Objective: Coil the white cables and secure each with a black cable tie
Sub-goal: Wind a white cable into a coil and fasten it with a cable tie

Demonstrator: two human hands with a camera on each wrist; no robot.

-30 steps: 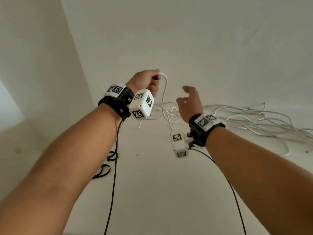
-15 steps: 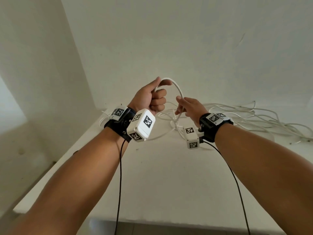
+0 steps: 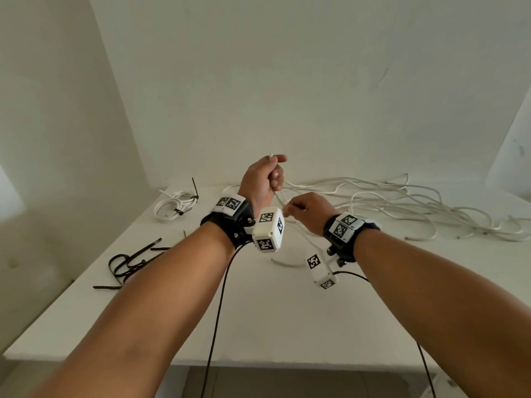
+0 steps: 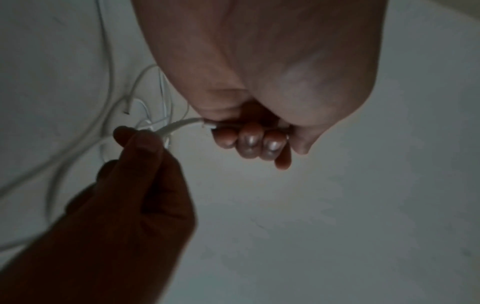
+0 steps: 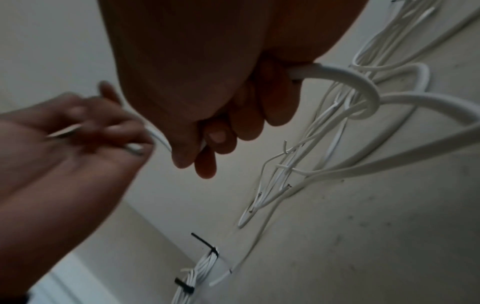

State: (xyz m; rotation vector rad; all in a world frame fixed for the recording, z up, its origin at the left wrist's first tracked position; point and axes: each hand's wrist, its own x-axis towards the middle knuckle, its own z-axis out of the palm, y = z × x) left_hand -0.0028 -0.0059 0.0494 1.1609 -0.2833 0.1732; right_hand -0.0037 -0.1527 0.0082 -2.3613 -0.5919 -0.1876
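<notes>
White cable runs between the two hands above the far middle of the white table. The left hand is raised in a fist, fingers curled round the cable near its end, and a short tip pokes up out of the top of the fist. In the left wrist view the left hand's fingers are folded over the cable, which leaves the fist sideways toward the right hand. The right hand sits just below and beside the left one, gripping the same cable a short way along. In the right wrist view its thumb and curled fingers close on the strand, and the cable comes out of the back of the hand in a wide bend.

From there the cable drops to the loose white cables sprawled in a tangle over the far right part of the table, near the wall. Several cut ends show in that tangle in the right wrist view. One short white piece lies on the table under the right wrist.

At the far left of the table lies a finished coil of white cable, bound with black cable ties in two places, one tie's tail standing up. Nearer, by the left edge, spare black cable ties lie in a loose heap, partly hidden behind the left forearm.

Both wrists wear black straps carrying white camera blocks printed with black-and-white markers, and thin black leads hang from them toward the table's front edge.
</notes>
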